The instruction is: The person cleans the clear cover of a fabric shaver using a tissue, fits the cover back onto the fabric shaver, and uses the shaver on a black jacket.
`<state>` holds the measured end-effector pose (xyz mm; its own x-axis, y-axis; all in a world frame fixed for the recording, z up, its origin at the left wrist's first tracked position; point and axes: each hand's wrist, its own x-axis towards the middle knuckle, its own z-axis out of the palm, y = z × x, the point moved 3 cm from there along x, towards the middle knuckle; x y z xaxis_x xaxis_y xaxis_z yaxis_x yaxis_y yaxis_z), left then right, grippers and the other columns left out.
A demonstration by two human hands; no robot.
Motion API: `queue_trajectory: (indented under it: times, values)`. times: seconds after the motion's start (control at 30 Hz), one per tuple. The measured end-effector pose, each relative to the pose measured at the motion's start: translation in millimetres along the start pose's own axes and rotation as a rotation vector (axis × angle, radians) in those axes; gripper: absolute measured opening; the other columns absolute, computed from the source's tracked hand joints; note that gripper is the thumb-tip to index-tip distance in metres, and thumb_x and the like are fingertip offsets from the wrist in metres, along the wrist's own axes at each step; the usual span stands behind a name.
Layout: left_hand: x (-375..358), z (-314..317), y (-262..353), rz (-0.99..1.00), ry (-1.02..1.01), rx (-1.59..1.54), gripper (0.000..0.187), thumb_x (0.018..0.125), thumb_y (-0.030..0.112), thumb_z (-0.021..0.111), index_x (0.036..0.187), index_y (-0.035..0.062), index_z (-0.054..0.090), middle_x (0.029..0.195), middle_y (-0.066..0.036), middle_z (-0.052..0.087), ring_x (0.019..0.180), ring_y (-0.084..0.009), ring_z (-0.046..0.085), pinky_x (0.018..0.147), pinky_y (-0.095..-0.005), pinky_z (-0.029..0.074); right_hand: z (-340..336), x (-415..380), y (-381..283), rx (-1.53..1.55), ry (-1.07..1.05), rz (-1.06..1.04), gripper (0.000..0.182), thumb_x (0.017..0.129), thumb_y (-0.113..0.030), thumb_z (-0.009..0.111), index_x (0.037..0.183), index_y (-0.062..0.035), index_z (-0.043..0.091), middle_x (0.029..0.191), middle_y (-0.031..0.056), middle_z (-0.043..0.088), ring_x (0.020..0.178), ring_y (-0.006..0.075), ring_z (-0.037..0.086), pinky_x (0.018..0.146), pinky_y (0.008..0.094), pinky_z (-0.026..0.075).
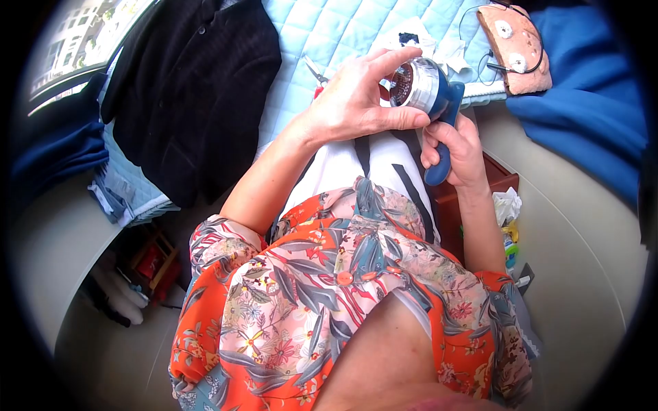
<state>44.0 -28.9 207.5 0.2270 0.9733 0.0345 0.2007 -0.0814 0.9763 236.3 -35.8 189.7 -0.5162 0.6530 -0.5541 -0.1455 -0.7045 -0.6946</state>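
Note:
A fabric shaver (449, 103) with a dark blue body and a silver head is held over the edge of the bed. Its round perforated metal face points to the left. My right hand (460, 147) is wrapped around the blue handle. My left hand (363, 92) reaches across from the left, thumb and fingers curved around the silver head and touching its rim. Behind my left hand lies a red-handled tool with metal tips (314, 70), partly hidden. A black coat (199, 89) is spread on the bed to the left of my hands.
A light blue quilted cover (329, 31) lies under the coat. Crumpled white tissue (452, 53) and a small black piece (409, 38) are beyond my hands. A pink plush item (531, 55) with a black cable and blue cloth (582, 82) lie at right.

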Motion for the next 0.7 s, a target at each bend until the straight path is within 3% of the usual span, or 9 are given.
queue_trajectory:
  times: [0.2,0.43,0.7]
  values:
    - [-2.0,0.3,-0.2,-0.039,0.018,0.018,0.078,0.067,0.04,0.081,0.126,-0.0015,0.05,0.107,-0.016,0.058,0.094,-0.0237,0.061,0.07,-0.0303,0.053,1.8,1.6,4.9,0.001,0.019,-0.043,0.01,0.087,-0.009,0.056,0.09,0.0005,0.055,0.061,0.0024,0.05,0.044,0.0093,0.05,0.041,0.0225,0.042]
    - [-4.8,-0.1,-1.5,-0.079,0.024,-0.045,0.077,0.067,0.035,0.082,0.127,-0.0004,0.05,0.103,-0.015,0.057,0.089,-0.0204,0.062,0.07,-0.0291,0.053,0.2,3.1,2.2,-0.056,-0.017,-0.029,0.012,0.086,-0.01,0.055,0.089,0.0006,0.051,0.062,0.0036,0.048,0.044,0.0103,0.048,0.042,0.0253,0.045]
    - [-6.6,-2.0,-0.8,-0.016,0.034,-0.017,0.076,0.067,0.032,0.083,0.127,-0.0009,0.05,0.103,-0.016,0.057,0.088,-0.0203,0.061,0.072,-0.0295,0.052,-3.7,2.9,3.0,-0.022,-0.023,-0.044,0.012,0.086,-0.008,0.055,0.093,0.0013,0.055,0.065,0.0029,0.053,0.044,0.008,0.05,0.04,0.0214,0.041]
